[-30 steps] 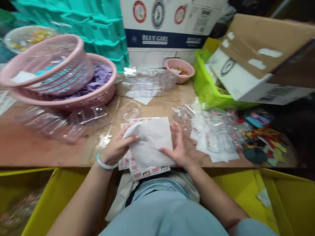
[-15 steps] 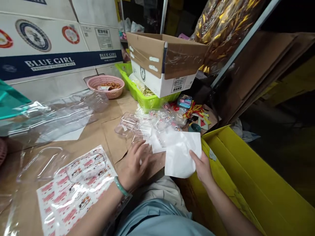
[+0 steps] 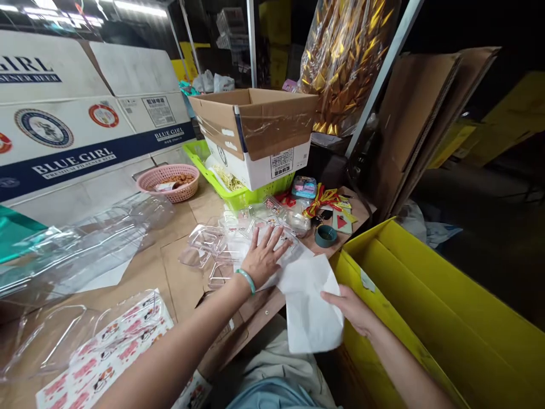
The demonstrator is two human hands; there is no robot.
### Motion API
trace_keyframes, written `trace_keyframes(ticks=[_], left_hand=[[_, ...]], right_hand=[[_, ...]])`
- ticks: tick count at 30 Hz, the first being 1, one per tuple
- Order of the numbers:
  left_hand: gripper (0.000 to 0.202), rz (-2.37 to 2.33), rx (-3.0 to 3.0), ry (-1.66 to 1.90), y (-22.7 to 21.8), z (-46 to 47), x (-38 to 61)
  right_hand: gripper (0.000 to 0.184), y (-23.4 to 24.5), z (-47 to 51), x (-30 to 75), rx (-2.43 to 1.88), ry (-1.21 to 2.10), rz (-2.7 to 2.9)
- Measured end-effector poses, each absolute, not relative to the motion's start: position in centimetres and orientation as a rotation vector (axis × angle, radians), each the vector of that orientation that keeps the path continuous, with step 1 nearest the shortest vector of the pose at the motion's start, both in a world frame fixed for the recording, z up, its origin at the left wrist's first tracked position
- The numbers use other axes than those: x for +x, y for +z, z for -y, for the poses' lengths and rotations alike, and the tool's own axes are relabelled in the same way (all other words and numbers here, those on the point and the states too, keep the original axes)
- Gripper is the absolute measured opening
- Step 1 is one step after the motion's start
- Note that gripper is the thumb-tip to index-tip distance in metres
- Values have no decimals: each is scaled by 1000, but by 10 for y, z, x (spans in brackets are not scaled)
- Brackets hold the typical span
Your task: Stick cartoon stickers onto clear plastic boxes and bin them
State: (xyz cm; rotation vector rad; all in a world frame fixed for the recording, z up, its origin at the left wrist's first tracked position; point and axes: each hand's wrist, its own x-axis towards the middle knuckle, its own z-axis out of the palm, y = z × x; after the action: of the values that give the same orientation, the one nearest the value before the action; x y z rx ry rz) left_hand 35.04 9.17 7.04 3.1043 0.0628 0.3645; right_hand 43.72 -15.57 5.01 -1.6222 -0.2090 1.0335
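Observation:
My left hand (image 3: 264, 258), a green bangle on its wrist, is spread over a pile of clear plastic packs (image 3: 251, 221) and white paper at the table's right side. Its fingers are apart and nothing is in them. My right hand (image 3: 349, 307) pinches the right edge of a white paper sheet (image 3: 313, 312) between thumb and fingers. This sheet hangs partly over the table edge, its upper left part close to my left hand. Clear moulded plastic shells (image 3: 204, 241) lie left of that hand. At the lower left, a sticker sheet (image 3: 106, 352) with pink and brown prints lies under another clear shell.
A pink basket (image 3: 170, 180) holds brown pieces. An open carton (image 3: 276, 165) sits on a green basket (image 3: 240, 199). A tape roll (image 3: 326, 236) and red-yellow ribbons (image 3: 321, 199) lie at the right corner. A yellow bin (image 3: 395, 284) stands beside the table.
My left hand has reached forward and right, from the table's front edge onto the pile, its fingers spreading. My right hand still holds the paper, now slightly lower. The view has shifted.

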Motion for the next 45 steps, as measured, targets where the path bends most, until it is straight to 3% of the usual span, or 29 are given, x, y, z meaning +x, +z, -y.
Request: trace_keyframes(ticks=[4,10,14,17,21,27,30,34,38,40,45], left_hand=[[62,6,3077,398,87,-118,352],[59,18,3066,439,95,-133,351],[58,-10,3101,428,96,-134,347],[57,-74,3105,425,93,-124,336],[61,-167,3083,444,76,-103,309],[65,-342,2976,538,53,-88,290],[77,-368,2885,604,58,-87,299],[87,-321,2822,666,68,-81,309],[78,-283,2779,665,66,-68,312],[74,-241,2778,667,62,-61,314],[65,-169,2773,693,55,-46,316]], right_hand=[[42,61,145,447,-1663,1208,303],[29,59,75,470,-1868,1048,648],[9,56,21,491,-2007,854,822],[18,57,-1,501,-2111,655,932],[6,53,10,499,-2151,376,1037],[37,45,33,482,-1996,-376,1311],[52,55,35,483,-1990,-462,1354],[48,62,56,506,-2086,-639,1010],[87,38,84,538,-2237,-576,754],[86,24,90,548,-2314,-459,700],[63,21,88,543,-2292,-351,526]])
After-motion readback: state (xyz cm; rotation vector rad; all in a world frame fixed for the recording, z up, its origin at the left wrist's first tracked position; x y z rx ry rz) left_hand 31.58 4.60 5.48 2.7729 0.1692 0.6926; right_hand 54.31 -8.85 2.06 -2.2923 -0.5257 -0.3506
